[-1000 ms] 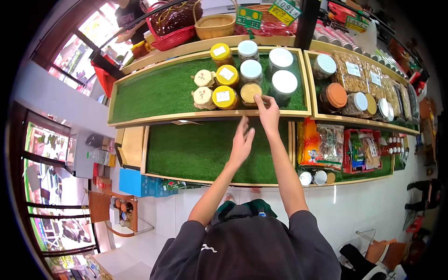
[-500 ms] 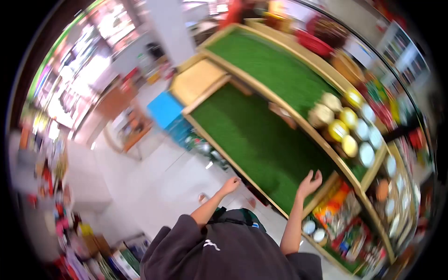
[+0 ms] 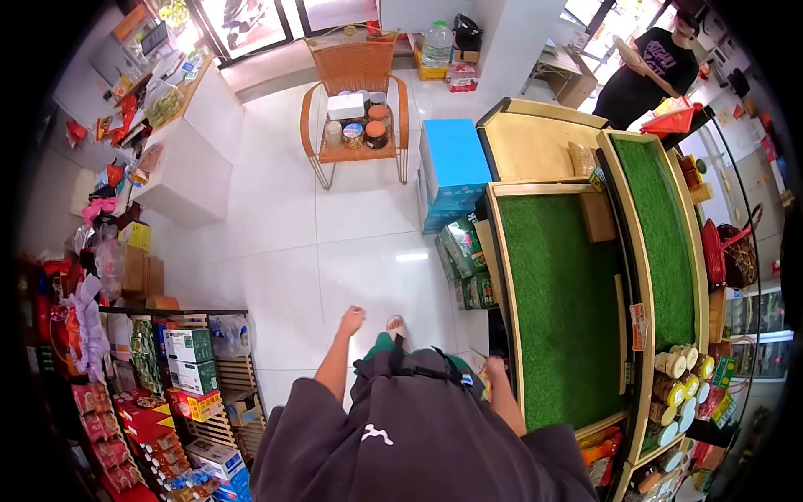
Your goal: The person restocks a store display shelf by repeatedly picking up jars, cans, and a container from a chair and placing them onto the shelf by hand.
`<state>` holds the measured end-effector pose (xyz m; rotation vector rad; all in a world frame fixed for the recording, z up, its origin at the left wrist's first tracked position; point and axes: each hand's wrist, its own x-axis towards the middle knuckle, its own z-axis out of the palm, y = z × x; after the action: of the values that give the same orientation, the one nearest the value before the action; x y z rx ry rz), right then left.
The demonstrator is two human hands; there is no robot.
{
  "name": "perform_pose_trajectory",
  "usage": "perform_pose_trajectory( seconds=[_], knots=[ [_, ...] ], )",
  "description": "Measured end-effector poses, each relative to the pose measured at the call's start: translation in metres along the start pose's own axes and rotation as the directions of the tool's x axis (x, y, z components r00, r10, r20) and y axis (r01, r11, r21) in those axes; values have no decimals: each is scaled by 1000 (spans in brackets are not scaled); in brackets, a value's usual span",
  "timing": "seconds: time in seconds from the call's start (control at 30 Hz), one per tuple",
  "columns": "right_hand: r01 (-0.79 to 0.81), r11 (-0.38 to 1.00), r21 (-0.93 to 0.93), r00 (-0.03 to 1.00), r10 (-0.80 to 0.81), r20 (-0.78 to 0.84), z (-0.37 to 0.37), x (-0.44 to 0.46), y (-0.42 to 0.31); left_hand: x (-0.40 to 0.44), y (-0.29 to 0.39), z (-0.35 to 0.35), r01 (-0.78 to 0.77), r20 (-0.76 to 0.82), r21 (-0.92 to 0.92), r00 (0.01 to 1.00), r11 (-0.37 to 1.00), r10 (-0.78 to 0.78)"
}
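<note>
My left hand (image 3: 353,320) hangs over the white tiled floor, fingers curled in, with nothing showing in it. Low beside the near left edge of the green-lined display shelf (image 3: 560,318) is my right hand (image 3: 497,368). Its fingers are mostly hidden, and a small colourful patch shows next to it; whether the hand holds that, I cannot tell. Green drink cartons (image 3: 462,249) are stacked by the shelf, ahead of my right hand.
Ahead stands a wicker chair (image 3: 353,63) with several jars on its seat. Blue boxes (image 3: 454,159) adjoin the shelf. Lidded jars (image 3: 669,393) fill the shelf's right side. Packed goods racks (image 3: 196,360) line the left. A person (image 3: 661,67) stands at the back right.
My view has turned left and the display shelf now lies to my right. My right hand, raised over the green lining before, is down beside the shelf. The chair is now straight ahead.
</note>
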<state>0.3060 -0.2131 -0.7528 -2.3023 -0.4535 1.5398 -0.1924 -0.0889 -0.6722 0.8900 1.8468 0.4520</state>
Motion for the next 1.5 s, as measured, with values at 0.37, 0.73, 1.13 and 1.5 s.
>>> perform_pose_trajectory(
  seconds=[0.37, 0.73, 1.13, 1.5],
  knots=[
    [304, 914, 267, 895, -179, -408, -26, 49, -385, -49, -117, -92, 518, 45, -176, 854, 837, -519],
    [363, 929, 74, 931, -365, 19, 160, 66, -502, 100, -12, -119, 339, -74, -104, 935, 935, -347],
    [74, 991, -115, 955, -37, 296, 264, 83, -558, 303, 239, -176, -77, -56, -116, 996, 990, 71],
    [37, 968, 247, 974, -90, 207, 351, 139, -707, 508, 345, -266, 145, 18, -544, 987, 827, -161]
  ],
)
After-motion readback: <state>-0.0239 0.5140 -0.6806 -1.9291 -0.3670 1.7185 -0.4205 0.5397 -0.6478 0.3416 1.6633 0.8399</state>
